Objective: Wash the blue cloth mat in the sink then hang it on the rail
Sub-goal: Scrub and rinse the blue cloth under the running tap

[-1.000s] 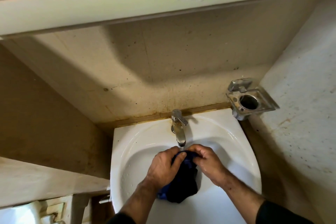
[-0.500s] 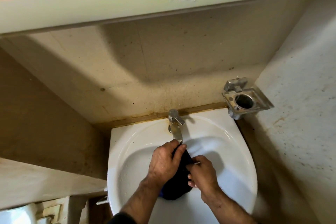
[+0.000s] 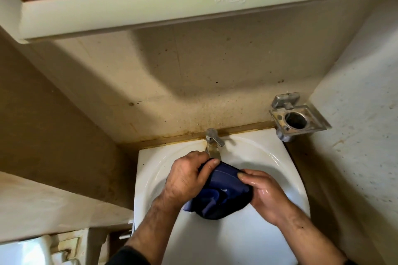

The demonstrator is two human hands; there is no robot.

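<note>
The blue cloth mat is bunched up, wet and dark, over the bowl of the white sink, just below the spout of the metal tap. My left hand grips its left side, thumb across the top edge. On the mat's right side my right hand, wet and shiny, holds it with fingers curled over the cloth. Most of the mat is hidden between my hands. No rail is in view.
A cream cabinet overhangs the sink close above. A metal holder with a round hole sticks out of the wall at the sink's back right corner. Stained walls close in on both sides. A white fixture sits at the lower left.
My right hand has slid from the mat's middle out to its right side, spreading the cloth wider between my hands. The left hand stays gripped under the tap.
</note>
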